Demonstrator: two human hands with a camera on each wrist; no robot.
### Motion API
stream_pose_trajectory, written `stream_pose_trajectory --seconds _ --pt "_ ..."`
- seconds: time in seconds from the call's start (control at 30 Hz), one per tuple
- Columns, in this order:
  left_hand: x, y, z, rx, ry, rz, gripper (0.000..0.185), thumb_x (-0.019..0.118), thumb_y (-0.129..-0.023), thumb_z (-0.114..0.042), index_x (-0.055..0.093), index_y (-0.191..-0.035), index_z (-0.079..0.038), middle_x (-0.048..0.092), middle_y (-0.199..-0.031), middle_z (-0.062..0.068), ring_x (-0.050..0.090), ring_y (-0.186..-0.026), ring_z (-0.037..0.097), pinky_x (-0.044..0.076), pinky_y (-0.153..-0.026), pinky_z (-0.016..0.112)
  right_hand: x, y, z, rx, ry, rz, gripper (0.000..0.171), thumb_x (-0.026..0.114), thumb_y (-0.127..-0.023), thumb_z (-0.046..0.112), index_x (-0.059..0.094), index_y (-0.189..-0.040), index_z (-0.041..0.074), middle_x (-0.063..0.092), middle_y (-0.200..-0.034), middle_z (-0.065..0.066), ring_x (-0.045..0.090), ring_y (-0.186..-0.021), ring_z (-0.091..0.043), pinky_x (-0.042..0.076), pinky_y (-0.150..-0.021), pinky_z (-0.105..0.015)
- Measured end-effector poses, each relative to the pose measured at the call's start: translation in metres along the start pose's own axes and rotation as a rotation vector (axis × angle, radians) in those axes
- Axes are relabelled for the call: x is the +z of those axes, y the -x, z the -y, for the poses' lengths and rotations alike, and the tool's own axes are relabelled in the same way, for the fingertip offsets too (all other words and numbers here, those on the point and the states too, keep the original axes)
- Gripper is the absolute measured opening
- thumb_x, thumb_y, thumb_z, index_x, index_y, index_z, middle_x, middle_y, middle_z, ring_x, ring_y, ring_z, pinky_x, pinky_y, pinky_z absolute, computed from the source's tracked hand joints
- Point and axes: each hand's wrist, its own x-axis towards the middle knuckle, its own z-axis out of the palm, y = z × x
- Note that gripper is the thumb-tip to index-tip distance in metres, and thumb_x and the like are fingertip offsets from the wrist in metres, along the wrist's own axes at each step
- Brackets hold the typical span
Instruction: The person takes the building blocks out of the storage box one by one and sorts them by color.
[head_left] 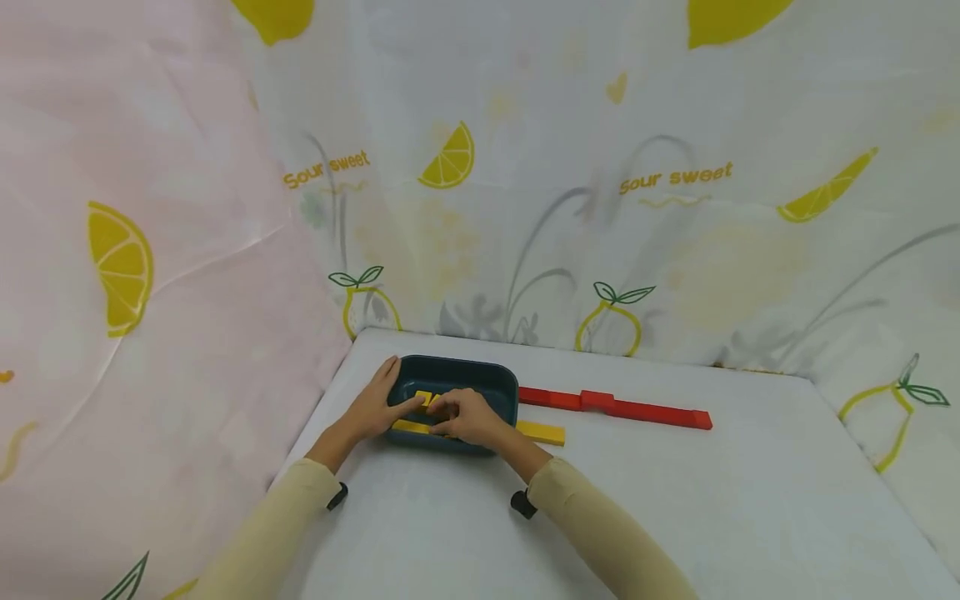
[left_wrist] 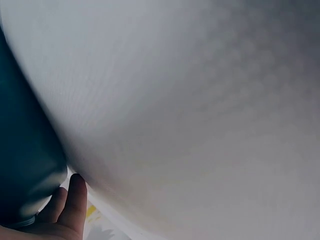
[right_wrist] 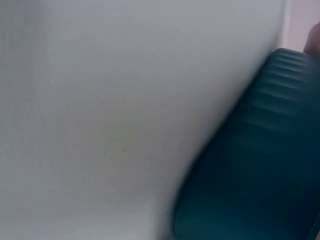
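Seemingly only partway along, the work centres on a dark teal tub [head_left: 454,383] that sits near the back left corner of the white counter [head_left: 675,500], close under the lemon-printed curtain. Starting at the left, the left hand [head_left: 375,406] rests against the tub's left rim, its thumb reaching in over the edge toward the yellow pieces; the left wrist view shows only a fingertip or two beside the tub's dark wall, so whether that hand actually pinches anything cannot be told. Inside the tub lies at least one short yellow block [head_left: 425,397]. Next comes the right hand [head_left: 468,417], laid over the tub's near rim with its fingers curled down on a long yellow bar [head_left: 542,432]; that bar lies across the near edge of the tub, its right end sticking out onto the counter. The right wrist view gives just the tub's ribbed outside and bare counter, blurred. Farther right, well apart from both hands, a long red bar [head_left: 617,407] made of joined segments lies untouched along the back of the counter. So some yellow is in or at the tub, while the red remains outside.
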Motion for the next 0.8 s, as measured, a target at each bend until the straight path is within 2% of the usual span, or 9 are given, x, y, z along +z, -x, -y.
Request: stream_pose_trajectory --seconds 0.2,0.37,0.5,0.63,0.8 --pt "-0.003 0.0 -0.003 0.001 -0.006 -0.018 0.104 0.057 -0.091 -0.063 0.009 -0.157 0.002 0.007 -0.166 0.02 0.014 -0.151 0.041 0.022 -0.118 0.061 0.001 -0.008 0.001 0.028 0.102 0.086 0.025 0.078 -0.085 0.013 0.075 -0.11 0.011 0.074 -0.106 0.0 0.065 -0.09 -0.007 0.054 -0.078 -0.018" --pt "0.003 -0.003 -0.002 0.004 -0.015 -0.016 0.103 0.055 -0.092 -0.062 0.008 -0.157 0.002 0.006 -0.166 0.02 0.013 -0.152 0.04 0.02 -0.12 0.06 0.001 -0.01 -0.003 0.089 0.158 0.132 0.029 0.079 -0.084 0.009 0.075 -0.112 0.015 0.072 -0.115 0.003 0.064 -0.106 -0.011 0.053 -0.092 -0.025" --pt "0.006 -0.002 -0.002 -0.011 -0.007 -0.013 0.103 0.057 -0.092 -0.062 0.009 -0.158 0.001 0.007 -0.166 0.019 0.014 -0.152 0.039 0.02 -0.12 0.059 0.003 -0.01 -0.011 0.102 0.186 0.176 0.028 0.078 -0.084 0.009 0.076 -0.111 0.016 0.073 -0.113 0.005 0.063 -0.106 -0.008 0.052 -0.096 -0.026" --pt "0.007 0.001 -0.003 -0.014 -0.005 0.0 0.103 0.057 -0.091 -0.062 0.01 -0.158 0.001 0.007 -0.166 0.02 0.015 -0.151 0.04 0.021 -0.119 0.061 0.007 -0.008 -0.017 0.054 0.22 0.209 0.027 0.077 -0.086 0.012 0.075 -0.112 0.015 0.073 -0.11 0.006 0.063 -0.1 -0.005 0.052 -0.093 -0.022" --pt "0.002 0.001 -0.004 0.011 -0.013 -0.025 0.101 0.056 -0.092 -0.062 0.011 -0.157 0.001 0.009 -0.165 0.02 0.017 -0.151 0.041 0.022 -0.118 0.061 0.006 -0.014 -0.013 0.001 0.24 0.201 0.028 0.076 -0.086 0.013 0.074 -0.114 0.013 0.073 -0.111 0.004 0.063 -0.097 -0.005 0.052 -0.091 -0.021"
